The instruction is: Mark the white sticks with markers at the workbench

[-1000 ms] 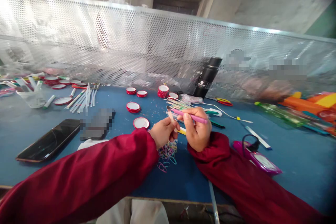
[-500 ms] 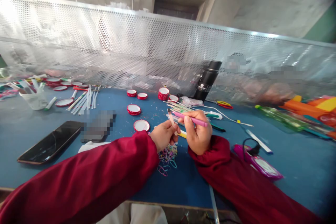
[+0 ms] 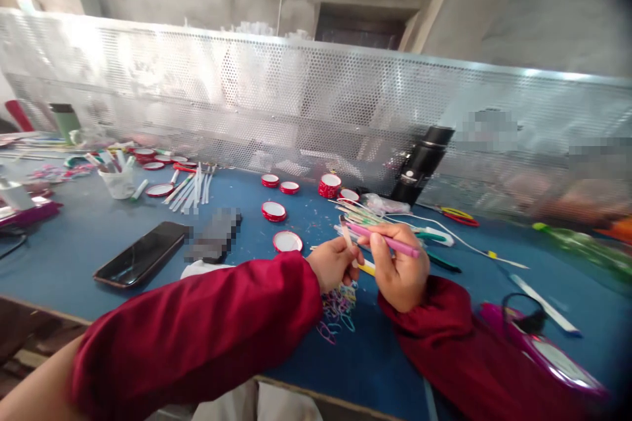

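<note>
My left hand (image 3: 336,264) pinches a short, pale, flat stick (image 3: 347,238) that stands nearly upright with a dark tip. Closed around a pink pen-shaped tool (image 3: 395,245), my right hand (image 3: 402,270) holds it slanted, its front end at the stick just below the dark tip. Whether tool and stick touch, I cannot tell. A tangle of small coloured rubber bands (image 3: 337,317) lies on the blue table below my hands. Behind them is a bundle of thin pale sticks (image 3: 358,212). A round red-rimmed lid (image 3: 287,242) lies left of my left hand.
Two phones, one black (image 3: 143,255) and one blurred (image 3: 216,237), lie at left. Behind are a white cup (image 3: 118,184) of sticks and several red-rimmed lids. A black bottle (image 3: 419,168) leans by the perforated metal screen (image 3: 266,92). A purple device (image 3: 548,355) lies right.
The camera view has turned left and tilted up slightly, so the scene sits farther right and mostly lower. Both hands keep the same hold on the stick and the pink tool.
</note>
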`<action>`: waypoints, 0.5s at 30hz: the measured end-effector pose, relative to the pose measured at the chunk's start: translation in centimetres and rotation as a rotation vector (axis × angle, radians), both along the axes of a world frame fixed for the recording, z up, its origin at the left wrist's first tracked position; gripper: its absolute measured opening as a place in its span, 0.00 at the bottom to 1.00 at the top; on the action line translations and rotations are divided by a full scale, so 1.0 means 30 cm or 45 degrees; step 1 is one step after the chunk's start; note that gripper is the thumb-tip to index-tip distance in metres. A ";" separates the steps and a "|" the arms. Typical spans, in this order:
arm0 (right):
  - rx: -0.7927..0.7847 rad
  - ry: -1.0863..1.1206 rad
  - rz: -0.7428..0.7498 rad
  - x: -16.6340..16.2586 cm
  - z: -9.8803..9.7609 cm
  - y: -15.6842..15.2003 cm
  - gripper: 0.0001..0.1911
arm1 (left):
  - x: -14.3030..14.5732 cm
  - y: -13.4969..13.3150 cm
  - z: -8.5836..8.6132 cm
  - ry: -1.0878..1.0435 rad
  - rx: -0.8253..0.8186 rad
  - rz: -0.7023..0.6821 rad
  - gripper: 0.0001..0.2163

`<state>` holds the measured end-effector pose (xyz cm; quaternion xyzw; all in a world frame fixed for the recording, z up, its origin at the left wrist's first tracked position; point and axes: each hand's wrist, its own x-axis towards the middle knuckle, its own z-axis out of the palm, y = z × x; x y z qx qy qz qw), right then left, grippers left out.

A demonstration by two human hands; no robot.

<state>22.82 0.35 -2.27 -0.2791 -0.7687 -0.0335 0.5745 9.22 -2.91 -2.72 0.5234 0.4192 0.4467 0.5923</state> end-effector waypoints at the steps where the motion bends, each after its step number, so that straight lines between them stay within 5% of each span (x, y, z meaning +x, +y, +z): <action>1: 0.002 0.007 -0.020 0.001 0.002 0.000 0.04 | 0.000 0.001 0.001 0.004 -0.004 0.007 0.10; 15: 0.110 0.112 0.050 0.004 0.002 0.003 0.09 | -0.002 0.006 0.023 -0.088 -0.047 0.016 0.09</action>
